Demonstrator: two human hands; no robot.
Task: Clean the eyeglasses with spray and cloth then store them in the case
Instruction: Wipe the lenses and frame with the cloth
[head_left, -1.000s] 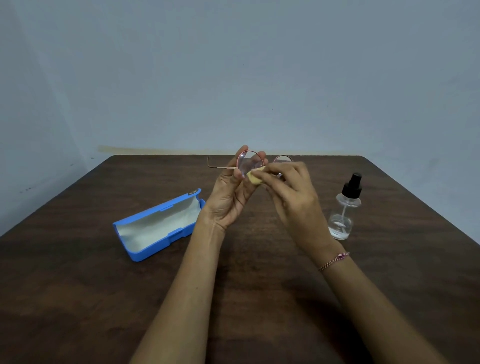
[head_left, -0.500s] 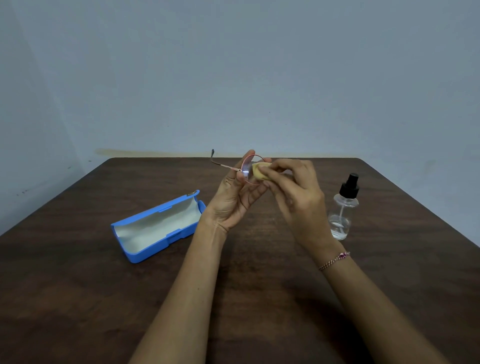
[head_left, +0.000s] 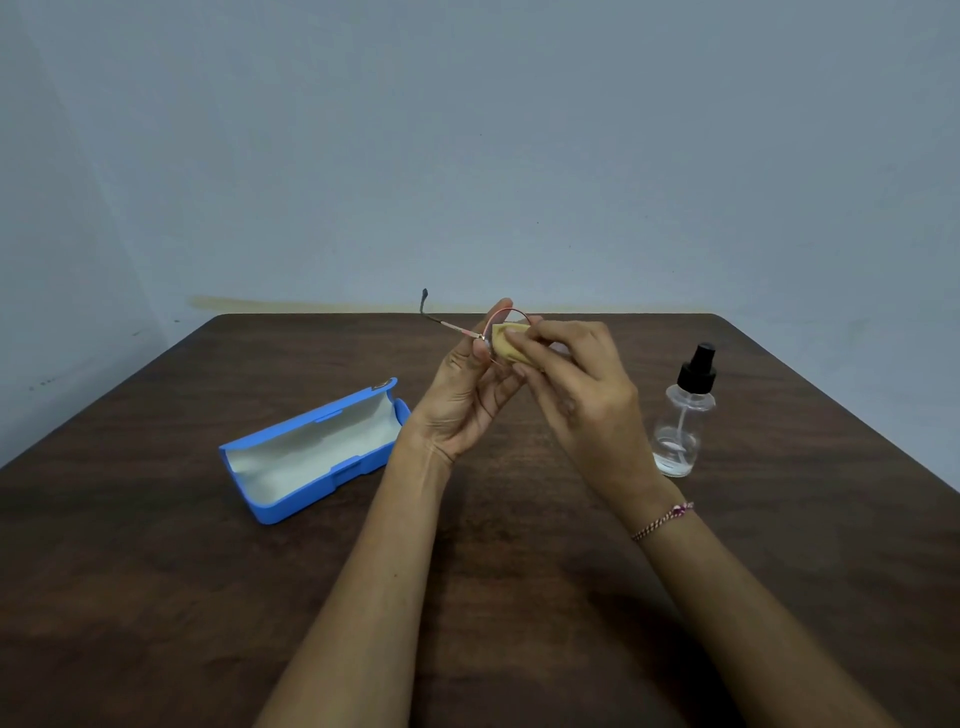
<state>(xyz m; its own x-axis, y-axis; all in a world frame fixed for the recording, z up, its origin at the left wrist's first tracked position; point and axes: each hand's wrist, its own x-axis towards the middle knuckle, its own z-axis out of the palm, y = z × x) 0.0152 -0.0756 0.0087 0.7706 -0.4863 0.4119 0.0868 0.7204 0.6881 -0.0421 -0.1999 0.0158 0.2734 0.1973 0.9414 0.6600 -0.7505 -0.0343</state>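
While one lens is being rubbed, eyeglasses (head_left: 450, 326): being held up above the far middle of the table (head_left: 156, 571), with one temple arm sticking out to the left and upward; the second lens is being hidden behind the right hand.
Left hand (head_left: 467, 395): being kept curled round the frame, with thumb and fingers pinching the rim near the hinge.
Right hand (head_left: 582, 379): being closed on the cloth, with fingertips pressing it to the lens.
Cloth (head_left: 506, 347): small and yellow, being pinched against the round lens and partly covered by the fingers.
Case (head_left: 311, 452): blue, lying open on the table left of the left wrist, with its pale lining showing, apart from the eyeglasses.
Spray bottle (head_left: 683, 415): clear with a black pump top, standing upright just right of the right hand, not being touched.
Bracelet (head_left: 665, 519): being worn on the right wrist.
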